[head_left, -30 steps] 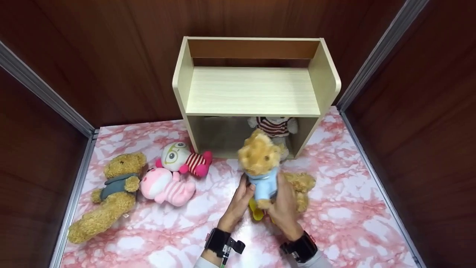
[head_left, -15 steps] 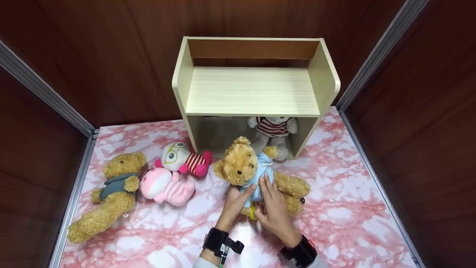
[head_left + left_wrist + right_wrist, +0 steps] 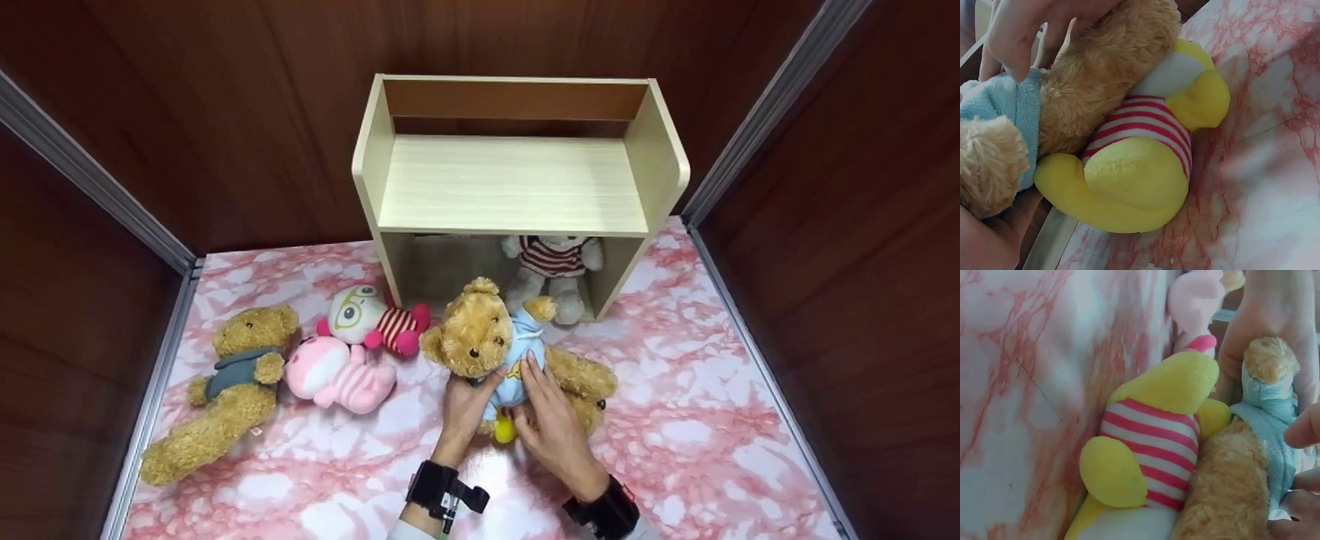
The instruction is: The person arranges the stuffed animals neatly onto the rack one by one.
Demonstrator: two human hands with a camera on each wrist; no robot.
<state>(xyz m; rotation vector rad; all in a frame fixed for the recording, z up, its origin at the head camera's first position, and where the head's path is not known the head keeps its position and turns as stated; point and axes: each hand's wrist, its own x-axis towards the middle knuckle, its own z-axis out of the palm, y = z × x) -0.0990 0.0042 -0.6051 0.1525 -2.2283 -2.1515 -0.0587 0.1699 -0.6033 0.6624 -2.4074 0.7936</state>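
A golden teddy bear (image 3: 471, 330) in a light blue hoodie lies sideways between the hands, head to the left and legs to the right. The left hand (image 3: 466, 409) holds it below the head, thumb over its front, other fingers mostly hidden beneath. Across the hoodie lie the fingers of the right hand (image 3: 556, 431), gripping the bear's body. Close against the bear, a yellow plush toy (image 3: 1145, 174) with a red-and-white striped middle lies on the marbled surface; in the head view only a bit of its yellow shows.
Behind stands a pale two-level wooden shelf (image 3: 517, 184); a grey plush in a striped sweater (image 3: 553, 256) sits in its lower right. At left lie a brown bear in a dark vest (image 3: 244, 371), a pink plush (image 3: 341, 375) and a plush with glasses (image 3: 375, 319). Brown panels surround the surface.
The teddy bear has turned from head-up to sideways, its head swinging left and its front now showing. In the last half second it has shifted slightly left with the hands.
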